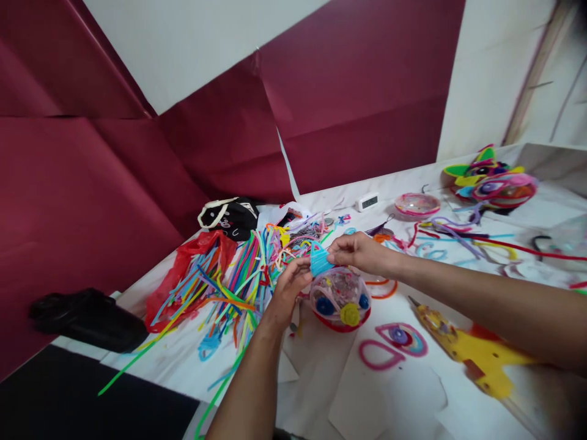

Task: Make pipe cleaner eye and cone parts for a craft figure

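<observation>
A light-blue pipe-cleaner ear shape (320, 260), with a bit of pink at its top, is held between both hands. My left hand (293, 282) pinches its left side, and my right hand (352, 252) has its fingertips closed on the right side. Just beneath sits a clear bowl-shaped pipe-cleaner face (331, 292) with dark-blue eyes, a yellow nose (350, 314) and a red lower rim. Whether the blue piece touches it I cannot tell. On the white paper nearer me lie a pink pipe-cleaner loop (380, 355) and a pink-and-blue eye piece (403, 338).
A yellow hot glue gun (486, 360) lies under my right forearm. To the left spread many loose pipe cleaners (250, 269) and a red plastic bag (183, 260). Toward the back are a pink-rimmed clear bowl (417, 206), a small white digital meter (367, 201) and colourful finished-looking pieces (493, 177).
</observation>
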The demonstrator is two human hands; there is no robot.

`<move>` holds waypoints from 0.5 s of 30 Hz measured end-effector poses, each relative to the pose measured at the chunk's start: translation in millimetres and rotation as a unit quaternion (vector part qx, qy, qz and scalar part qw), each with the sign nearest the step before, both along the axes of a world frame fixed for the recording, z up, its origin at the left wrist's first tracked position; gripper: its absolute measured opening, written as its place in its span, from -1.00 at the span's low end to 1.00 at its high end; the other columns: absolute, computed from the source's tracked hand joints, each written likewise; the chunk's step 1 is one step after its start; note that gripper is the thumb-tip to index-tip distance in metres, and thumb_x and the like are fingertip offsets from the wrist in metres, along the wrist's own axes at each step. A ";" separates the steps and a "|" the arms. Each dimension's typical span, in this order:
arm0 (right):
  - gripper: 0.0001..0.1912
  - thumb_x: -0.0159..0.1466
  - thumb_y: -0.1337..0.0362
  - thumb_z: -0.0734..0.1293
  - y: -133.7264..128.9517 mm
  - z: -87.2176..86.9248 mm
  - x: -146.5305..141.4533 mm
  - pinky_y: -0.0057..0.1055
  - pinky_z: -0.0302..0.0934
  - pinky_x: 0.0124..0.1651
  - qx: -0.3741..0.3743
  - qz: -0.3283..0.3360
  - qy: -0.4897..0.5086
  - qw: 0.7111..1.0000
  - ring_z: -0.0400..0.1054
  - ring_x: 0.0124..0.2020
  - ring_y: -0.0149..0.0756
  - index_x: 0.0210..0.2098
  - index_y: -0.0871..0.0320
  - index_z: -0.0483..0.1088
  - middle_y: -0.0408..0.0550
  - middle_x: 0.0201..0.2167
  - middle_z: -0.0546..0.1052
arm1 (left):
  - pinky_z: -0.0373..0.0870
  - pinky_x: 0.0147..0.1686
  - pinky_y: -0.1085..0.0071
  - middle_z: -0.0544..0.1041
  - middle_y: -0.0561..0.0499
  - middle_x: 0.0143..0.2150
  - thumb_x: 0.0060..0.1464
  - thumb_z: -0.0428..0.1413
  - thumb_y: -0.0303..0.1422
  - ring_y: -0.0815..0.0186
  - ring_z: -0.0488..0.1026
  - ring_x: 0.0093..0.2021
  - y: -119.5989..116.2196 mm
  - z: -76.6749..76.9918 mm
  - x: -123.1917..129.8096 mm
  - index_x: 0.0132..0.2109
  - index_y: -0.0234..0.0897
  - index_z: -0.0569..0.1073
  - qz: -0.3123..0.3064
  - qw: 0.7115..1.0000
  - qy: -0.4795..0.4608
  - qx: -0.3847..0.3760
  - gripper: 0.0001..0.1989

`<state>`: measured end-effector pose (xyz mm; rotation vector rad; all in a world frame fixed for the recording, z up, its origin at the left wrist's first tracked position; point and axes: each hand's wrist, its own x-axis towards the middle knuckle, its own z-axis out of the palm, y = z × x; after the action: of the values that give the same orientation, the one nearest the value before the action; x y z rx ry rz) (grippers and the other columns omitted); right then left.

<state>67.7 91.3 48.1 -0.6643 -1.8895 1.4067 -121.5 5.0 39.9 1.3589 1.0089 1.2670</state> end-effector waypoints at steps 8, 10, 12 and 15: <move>-0.69 0.02 0.06 0.40 4.1 -7.8 3.4 -0.45 0.08 -0.46 -0.030 -0.006 0.006 1.000 0.19 -0.56 -0.47 -0.45 0.20 0.40 -0.23 -0.60 0.37 | 0.29 -0.10 0.34 0.49 -0.04 -0.11 -0.02 0.15 -0.44 0.19 0.41 -0.06 -3.3 2.3 -2.2 -0.12 -0.25 0.41 -0.079 0.996 -0.002 -0.044 -0.74; -0.68 -0.01 0.07 0.42 3.2 -5.4 1.7 -0.45 0.09 -0.45 -0.040 -0.006 0.005 0.999 0.21 -0.55 -0.47 -0.45 0.20 0.39 -0.22 -0.59 0.38 | 0.28 -0.08 0.34 0.49 -0.04 -0.11 -0.03 0.16 -0.45 0.20 0.40 -0.05 -1.5 -0.5 -0.7 -0.12 -0.25 0.41 -0.078 0.996 -0.015 -0.043 -0.73; -0.67 -0.04 0.07 0.44 0.9 -1.0 -0.9 -0.44 0.12 -0.44 -0.049 -0.003 0.003 0.999 0.23 -0.54 -0.45 -0.45 0.20 0.39 -0.21 -0.58 0.40 | 0.27 -0.05 0.33 0.49 -0.04 -0.09 -0.04 0.17 -0.46 0.19 0.39 -0.02 0.3 -2.9 0.5 -0.10 -0.25 0.41 -0.075 0.996 -0.030 -0.039 -0.70; -0.66 -0.05 0.06 0.44 -4.2 6.5 -5.4 -0.43 0.15 -0.42 -0.062 0.002 -0.002 0.998 0.26 -0.53 -0.43 -0.46 0.20 0.38 -0.19 -0.57 0.42 | 0.27 -0.03 0.30 0.49 -0.05 -0.05 -0.05 0.18 -0.47 0.17 0.38 0.00 1.2 -4.3 2.8 -0.06 -0.24 0.41 -0.075 0.995 -0.050 -0.037 -0.65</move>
<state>62.3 87.1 54.6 -0.7237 -1.8174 1.5356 -118.7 6.2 35.5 1.2769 0.8600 1.1621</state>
